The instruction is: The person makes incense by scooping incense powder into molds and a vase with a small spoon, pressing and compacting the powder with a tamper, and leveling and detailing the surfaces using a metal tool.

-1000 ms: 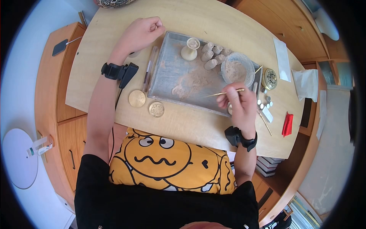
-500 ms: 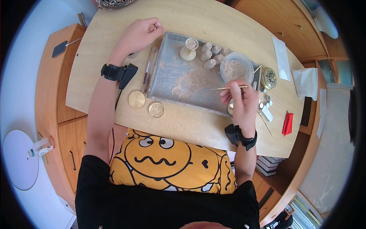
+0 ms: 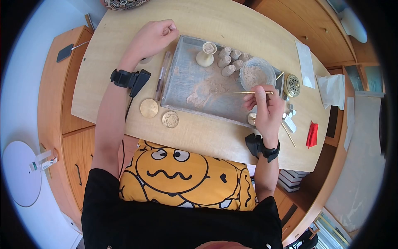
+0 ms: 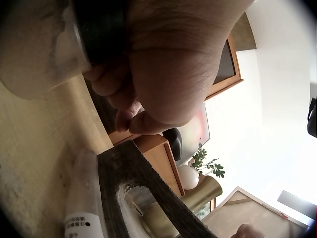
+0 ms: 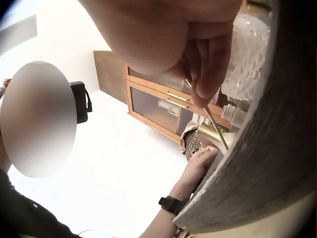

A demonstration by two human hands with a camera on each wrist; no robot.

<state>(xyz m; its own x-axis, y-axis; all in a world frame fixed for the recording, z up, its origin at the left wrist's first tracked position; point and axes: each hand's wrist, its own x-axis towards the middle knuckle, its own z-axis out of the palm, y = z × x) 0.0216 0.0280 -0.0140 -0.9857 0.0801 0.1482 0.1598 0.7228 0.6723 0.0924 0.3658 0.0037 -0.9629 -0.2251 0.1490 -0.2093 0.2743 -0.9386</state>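
Observation:
My left hand (image 3: 155, 38) rests off the upper left corner of the grey tray (image 3: 168, 97), fingers loosely curled, with nothing visible in it. In the left wrist view, the hand (image 4: 168, 74) is beside a clear jar (image 4: 42, 52) with a black lid. My right hand (image 3: 268, 110) pinches a thin brass stick (image 3: 244, 92) over the tray's right part. Its tip points left toward spread pale powder (image 3: 203, 91). In the right wrist view the stick (image 5: 214, 123) slants down from the fingers. A powder-filled glass bowl (image 3: 256, 74) stands just above the hand.
A cream vase (image 3: 205, 57) and several small powdery vials (image 3: 228, 69) stand in the tray. Two brass discs (image 3: 149, 108) lie below it. To the right are a pierced brass burner (image 3: 292, 85), small containers, a white packet and a red pouch (image 3: 312, 135).
My right hand has shifted slightly right, and the stick's tip swung from low left up over the tray, then farther left. My left hand has barely moved.

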